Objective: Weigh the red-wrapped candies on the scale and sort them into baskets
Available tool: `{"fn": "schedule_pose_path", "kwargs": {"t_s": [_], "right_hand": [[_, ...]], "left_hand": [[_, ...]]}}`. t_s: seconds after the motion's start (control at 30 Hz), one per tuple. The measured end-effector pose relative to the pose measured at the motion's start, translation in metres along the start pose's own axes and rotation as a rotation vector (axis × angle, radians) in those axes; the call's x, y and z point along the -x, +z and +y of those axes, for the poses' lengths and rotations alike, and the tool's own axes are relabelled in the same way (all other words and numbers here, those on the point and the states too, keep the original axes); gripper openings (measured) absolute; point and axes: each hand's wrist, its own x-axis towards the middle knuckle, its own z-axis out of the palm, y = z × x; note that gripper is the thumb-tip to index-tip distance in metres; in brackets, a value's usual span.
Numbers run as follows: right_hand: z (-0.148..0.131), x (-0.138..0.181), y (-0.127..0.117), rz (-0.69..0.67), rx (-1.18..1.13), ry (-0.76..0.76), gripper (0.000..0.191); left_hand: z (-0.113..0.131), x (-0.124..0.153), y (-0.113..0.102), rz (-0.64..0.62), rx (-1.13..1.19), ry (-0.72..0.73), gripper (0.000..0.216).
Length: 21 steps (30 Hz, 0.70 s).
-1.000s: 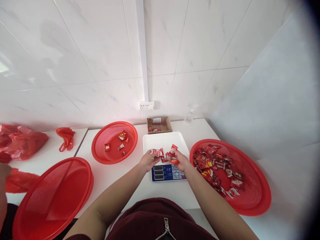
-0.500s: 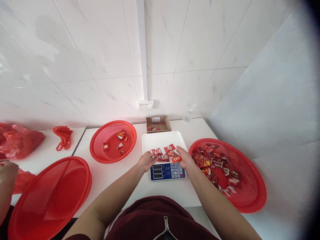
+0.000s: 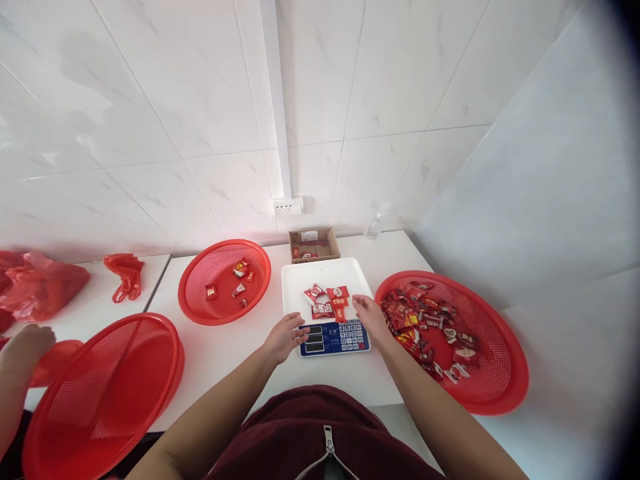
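White table (image 3: 225, 353): your L hand (image 3: 282, 339) & R hand (image 3: 371, 317) loosely open, holding nothing; candies (image 3: 324, 310) btwn/just ahead, on scale (image 3: 325, 272). R hand slipping left might nudge some onto keypad (image 3: 352, 337).

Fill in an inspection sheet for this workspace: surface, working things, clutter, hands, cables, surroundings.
Surface: smooth white table.
Working things: white flat-topped scale with blue keypad panel, bearing red-wrapped candies; round red plastic mesh basket at right, holding many more.
Clutter: round red mesh basket at back left, a few candies inside; open brown cardboard box; clear bottle; thin red plastic bags.
Hands: left hand open by the panel; right hand open beside the candies; nothing visibly held.
Cables: nothing seen.
Surroundings: white tiled wall; another person's hand at left.
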Motion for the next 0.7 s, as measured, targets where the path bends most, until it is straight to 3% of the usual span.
{"fn": "schedule_pose_path", "kwargs": {"t_s": [0.1, 0.17, 0.3, 0.4, 0.5, 0.57, 0.63, 0.7], "right_hand": [[0.02, 0.022, -0.009, -0.193, 0.456, -0.238, 0.028], [0.026, 0.032, -0.008, -0.244, 0.667, -0.364, 0.032], [0.023, 0.037, -0.009, -0.199, 0.783, -0.444, 0.037], [0.02, 0.027, -0.038, -0.034, 0.706, -0.479, 0.036], [0.033, 0.014, -0.093, 0.2, 0.675, -0.375, 0.036], [0.052, 0.01, -0.131, 0.296, 0.699, -0.158, 0.036], [0.073, 0.009, -0.158, 0.265, 0.687, 0.082, 0.036], [0.091, 0.008, -0.17, 0.193, 0.641, 0.202, 0.032]], "left_hand": [[-0.006, 0.01, -0.019, -0.019, -0.018, -0.028, 0.018], [-0.01, 0.015, -0.028, -0.02, -0.025, -0.046, 0.015], [-0.017, 0.022, -0.036, -0.007, -0.044, -0.077, 0.012], [-0.02, 0.025, -0.037, -0.015, -0.08, -0.072, 0.014], [-0.022, 0.026, -0.037, -0.011, -0.105, -0.068, 0.017], [-0.023, 0.026, -0.036, -0.001, -0.114, -0.072, 0.017], [-0.024, 0.026, -0.035, 0.017, -0.121, -0.08, 0.016], [-0.025, 0.027, -0.033, 0.035, -0.127, -0.089, 0.015]]}}
